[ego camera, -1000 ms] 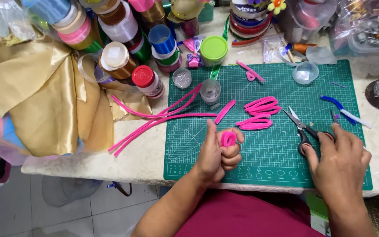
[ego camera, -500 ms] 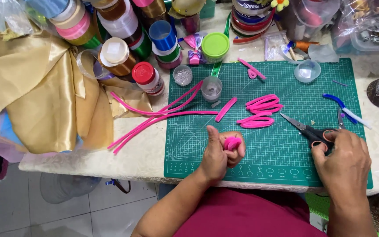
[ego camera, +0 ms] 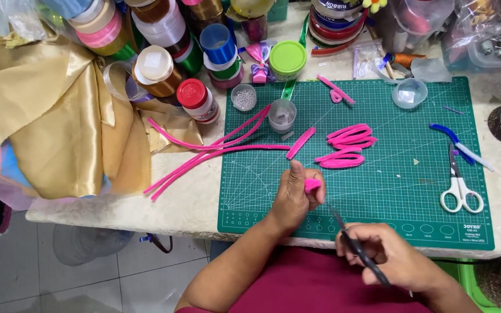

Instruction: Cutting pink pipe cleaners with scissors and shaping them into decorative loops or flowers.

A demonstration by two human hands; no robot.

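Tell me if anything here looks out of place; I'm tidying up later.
The gold cloth droops over the table's left edge, and long pink stems trail off the green mat onto it. Nothing looks spilled or broken.

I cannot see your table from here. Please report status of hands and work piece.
Left hand pinching pink piece. Right hand gripping black scissors, tips just under the piece. Nothing between.

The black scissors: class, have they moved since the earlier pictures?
Yes. The black scissors, in the right hand, have left the right part of the green cutting mat and come toward its near edge, tips by the left hand.
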